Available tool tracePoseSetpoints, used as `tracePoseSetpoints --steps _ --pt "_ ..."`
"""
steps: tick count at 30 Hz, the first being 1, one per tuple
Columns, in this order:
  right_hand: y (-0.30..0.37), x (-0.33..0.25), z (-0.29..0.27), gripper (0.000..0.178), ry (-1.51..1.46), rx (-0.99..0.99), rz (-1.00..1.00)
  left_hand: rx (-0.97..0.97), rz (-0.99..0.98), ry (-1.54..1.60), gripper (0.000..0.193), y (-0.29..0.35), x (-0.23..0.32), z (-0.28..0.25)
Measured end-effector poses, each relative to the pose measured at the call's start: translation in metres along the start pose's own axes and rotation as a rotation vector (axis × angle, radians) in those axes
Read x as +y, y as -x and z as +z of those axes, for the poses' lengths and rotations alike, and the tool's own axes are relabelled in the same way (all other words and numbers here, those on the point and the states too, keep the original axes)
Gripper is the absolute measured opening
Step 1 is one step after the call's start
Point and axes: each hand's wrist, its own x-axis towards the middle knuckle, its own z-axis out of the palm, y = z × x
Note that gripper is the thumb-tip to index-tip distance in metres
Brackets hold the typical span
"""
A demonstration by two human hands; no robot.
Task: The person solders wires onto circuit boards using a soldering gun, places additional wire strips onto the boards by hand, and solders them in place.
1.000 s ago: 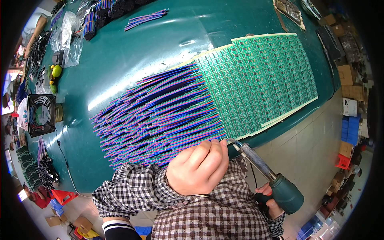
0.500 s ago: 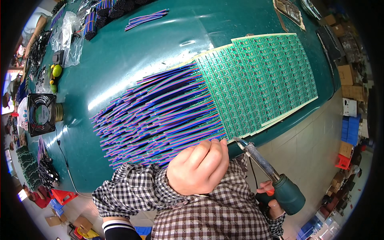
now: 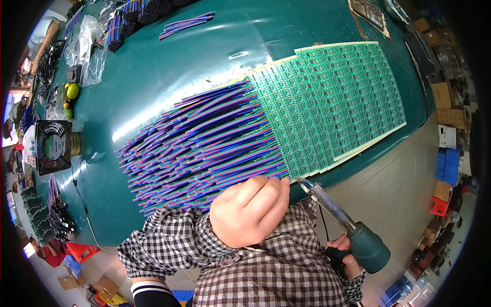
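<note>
My right hand (image 3: 349,256) grips a soldering iron (image 3: 369,247) with a thick dark green handle and metal barrel. Its tip meets the near corner of a green circuit board panel (image 3: 327,102), one of several overlapping sheets. Beside that tip my left hand (image 3: 250,211) is closed, thumb and fingers pinched together at the board's edge. What it pinches is hidden behind the fingers. Rows of multicoloured ribbon wires (image 3: 204,148), blue, red, green and black, fan out leftward from the board's left edge, some passing under my left hand.
A small black fan (image 3: 53,147) stands at the left of the green table (image 3: 133,77). Loose wires (image 3: 186,24) and bundled wires (image 3: 115,33) lie at the far side. A dark metal tray (image 3: 369,18) sits far right. Boxes (image 3: 450,110) line the floor at right.
My left hand has shifted slightly left and nearer to me, still pinched. The soldering iron stays almost in place, its tip still at the board's corner.
</note>
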Motion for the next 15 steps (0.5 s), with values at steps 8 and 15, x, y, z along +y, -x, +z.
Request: tracePoseSetpoints --steps 8,15 --pt "-0.0005 -0.0023 -0.0031 0.082 0.033 -0.05 0.015 0.041 0.014 -0.018 0.04 -0.0013 0.0034 0.0006" --pt "0.001 -0.0001 -0.0031 0.083 -0.001 -0.027 -0.002 0.069 0.028 -0.041 0.038 0.0015 0.004 0.0046"
